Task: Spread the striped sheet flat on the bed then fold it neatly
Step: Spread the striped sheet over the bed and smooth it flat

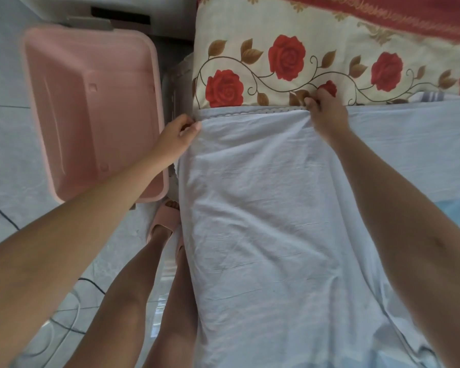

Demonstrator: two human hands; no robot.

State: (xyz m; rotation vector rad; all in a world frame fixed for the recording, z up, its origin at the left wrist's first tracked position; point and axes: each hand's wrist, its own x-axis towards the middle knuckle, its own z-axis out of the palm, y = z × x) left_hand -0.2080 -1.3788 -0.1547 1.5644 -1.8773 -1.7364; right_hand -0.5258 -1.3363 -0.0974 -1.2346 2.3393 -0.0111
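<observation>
The sheet [263, 208] shows as a pale bluish-white cloth lying on the bed [303, 35] and hanging toward me; a bit of its stripes peeks out at the far right [428, 96]. My left hand [178, 136] pinches the sheet's corner at the bed's left edge. My right hand [327, 112] grips the sheet's top edge further right, fingers curled into the fabric beside the scalloped trim [250, 111]. The cloth between both hands is pulled fairly taut with light creases.
A rose-patterned cover lies on the bed beyond the sheet. An empty pink plastic tub [91, 112] stands on the tiled floor at the left. My legs and pink slippers [165, 219] are beside the bed. A dark cable [0, 211] runs over the floor.
</observation>
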